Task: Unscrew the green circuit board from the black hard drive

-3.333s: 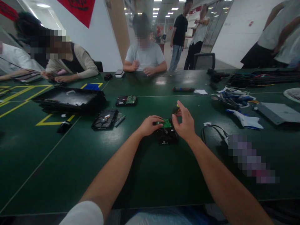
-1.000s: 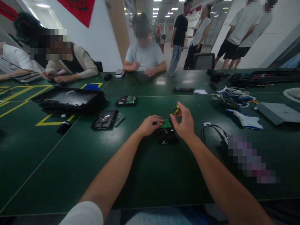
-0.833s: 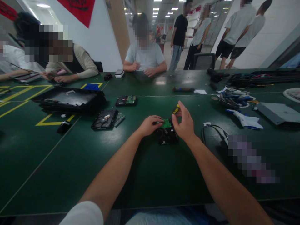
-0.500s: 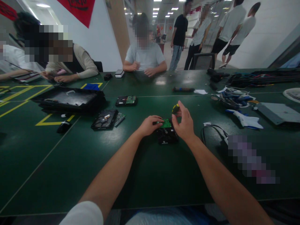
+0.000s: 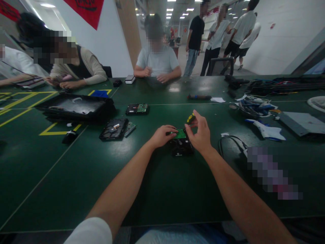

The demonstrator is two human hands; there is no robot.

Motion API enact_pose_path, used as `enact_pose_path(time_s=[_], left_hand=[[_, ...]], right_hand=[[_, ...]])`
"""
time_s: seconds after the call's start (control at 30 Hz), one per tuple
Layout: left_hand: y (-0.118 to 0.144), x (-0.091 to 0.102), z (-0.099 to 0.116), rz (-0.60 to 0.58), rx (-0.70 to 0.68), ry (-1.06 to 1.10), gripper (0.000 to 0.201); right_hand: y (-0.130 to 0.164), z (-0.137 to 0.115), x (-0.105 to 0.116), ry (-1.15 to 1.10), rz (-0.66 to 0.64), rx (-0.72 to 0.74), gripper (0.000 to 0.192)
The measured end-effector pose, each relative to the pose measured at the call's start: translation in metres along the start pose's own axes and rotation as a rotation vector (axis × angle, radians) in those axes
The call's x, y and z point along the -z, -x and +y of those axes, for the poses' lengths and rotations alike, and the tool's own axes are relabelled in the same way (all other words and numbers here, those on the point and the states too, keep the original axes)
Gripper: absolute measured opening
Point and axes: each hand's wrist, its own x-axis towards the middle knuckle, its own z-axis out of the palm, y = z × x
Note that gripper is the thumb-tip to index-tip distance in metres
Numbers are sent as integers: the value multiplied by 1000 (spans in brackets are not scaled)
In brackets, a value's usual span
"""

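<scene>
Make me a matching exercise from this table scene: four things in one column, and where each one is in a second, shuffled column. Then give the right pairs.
Things
1. screwdriver
2. left hand
3. black tray
4. coiled black cable

Places
A. lying on the green table, right of the right hand
B. far left, by the yellow floor-style markings
C. resting on the hard drive, at its green circuit board
D. gripped in the right hand, above the drive

Pairs: 1-D, 2-C, 3-B, 4-A
</scene>
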Motion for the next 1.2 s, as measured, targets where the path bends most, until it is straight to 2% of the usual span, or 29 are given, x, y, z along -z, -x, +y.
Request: enact_pose_path(time_s=[0.6,1.2], left_hand=[[0,0,1,-2,19,-6,24],[0,-2,-2,-6,23,-17,26]], right_hand=[[1,1,1,20,16,-12,63],[2,-2,1,12,-1,-5,71]])
